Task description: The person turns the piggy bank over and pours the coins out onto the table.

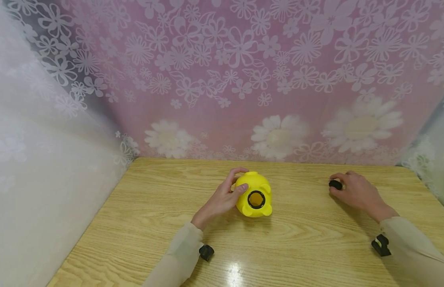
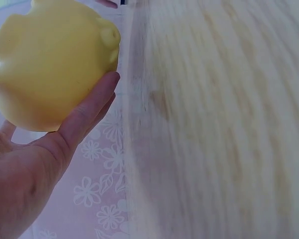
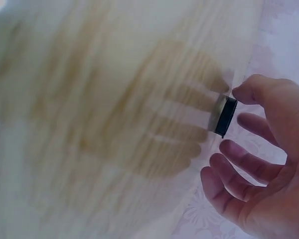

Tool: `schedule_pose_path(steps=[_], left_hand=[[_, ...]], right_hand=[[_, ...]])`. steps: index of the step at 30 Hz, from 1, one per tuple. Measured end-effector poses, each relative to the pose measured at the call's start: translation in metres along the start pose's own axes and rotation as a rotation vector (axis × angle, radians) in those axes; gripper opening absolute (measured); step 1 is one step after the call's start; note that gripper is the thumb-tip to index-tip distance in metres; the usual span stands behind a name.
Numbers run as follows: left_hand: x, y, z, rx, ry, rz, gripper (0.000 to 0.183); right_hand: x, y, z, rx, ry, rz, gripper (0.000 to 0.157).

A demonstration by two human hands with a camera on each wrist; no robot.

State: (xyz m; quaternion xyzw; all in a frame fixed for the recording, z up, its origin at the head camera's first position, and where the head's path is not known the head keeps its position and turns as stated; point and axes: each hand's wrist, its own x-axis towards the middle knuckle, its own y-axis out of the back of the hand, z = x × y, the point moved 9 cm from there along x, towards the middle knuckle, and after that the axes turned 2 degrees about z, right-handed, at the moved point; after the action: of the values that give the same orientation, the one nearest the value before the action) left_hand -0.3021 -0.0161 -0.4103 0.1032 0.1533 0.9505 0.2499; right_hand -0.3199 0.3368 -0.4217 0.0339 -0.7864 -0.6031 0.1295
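Note:
A yellow piggy bank is tipped so that its black-rimmed round opening and stubby feet face the head camera. My left hand holds it from the left, thumb on its side near the opening. In the left wrist view the fingers of my left hand support the rounded yellow body. At the right, my right hand has thumb and index finger around a small black cap. The right wrist view shows the cap at the tabletop by the thumb tip; the other fingers are loosely bent.
A wood-grain table lies under both hands, its back edge close to a pink flowered curtain. White curtain hangs along the left side. Black wrist devices sit at both sleeves.

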Motion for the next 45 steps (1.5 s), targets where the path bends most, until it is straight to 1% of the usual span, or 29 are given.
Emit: schedule_pose_path(steps=[4,6,9,12,17,20,26,29,32,34,40,43,45], left_hand=[[0.000,-0.001,0.001,-0.001,-0.010,-0.005,0.046],[0.000,-0.001,0.002,0.002,-0.019,-0.005,0.046],[0.000,-0.002,0.004,0.017,-0.034,-0.011,0.051],[0.000,-0.004,0.006,0.027,-0.044,-0.016,0.051],[-0.001,-0.007,0.007,0.012,-0.048,-0.023,0.051],[-0.001,-0.009,0.009,0.020,-0.063,-0.025,0.050],[-0.002,-0.013,0.010,0.037,-0.078,-0.025,0.048],[-0.002,-0.016,0.012,0.021,-0.080,-0.038,0.048],[-0.003,-0.019,0.013,-0.008,-0.079,-0.053,0.047],[-0.003,-0.020,0.013,-0.027,-0.073,-0.062,0.047],[-0.004,-0.024,0.016,-0.038,-0.087,-0.078,0.047],[-0.004,-0.024,0.019,-0.036,-0.102,-0.061,0.044],[-0.004,-0.024,0.020,-0.039,-0.111,-0.038,0.043]], right_hand=[[-0.002,0.007,-0.015,0.047,0.016,0.061,0.043],[-0.002,0.010,-0.027,0.093,0.035,0.091,0.043],[0.000,0.010,-0.044,0.188,0.046,0.097,0.042],[0.001,0.007,-0.060,0.283,0.023,0.060,0.045],[-0.001,0.006,-0.090,0.393,-0.008,0.006,0.050],[-0.004,0.006,-0.109,0.468,0.003,-0.017,0.048],[-0.008,0.006,-0.143,0.689,0.059,-0.080,0.045],[-0.011,0.007,-0.157,0.744,0.092,-0.100,0.046],[-0.013,0.006,-0.166,0.782,0.108,-0.129,0.046],[-0.013,0.003,-0.169,0.803,0.104,-0.151,0.048],[-0.015,-0.007,-0.169,0.884,0.041,-0.218,0.053],[-0.015,-0.008,-0.170,0.920,0.051,-0.214,0.055],[-0.016,-0.007,-0.171,0.930,0.071,-0.194,0.056]])
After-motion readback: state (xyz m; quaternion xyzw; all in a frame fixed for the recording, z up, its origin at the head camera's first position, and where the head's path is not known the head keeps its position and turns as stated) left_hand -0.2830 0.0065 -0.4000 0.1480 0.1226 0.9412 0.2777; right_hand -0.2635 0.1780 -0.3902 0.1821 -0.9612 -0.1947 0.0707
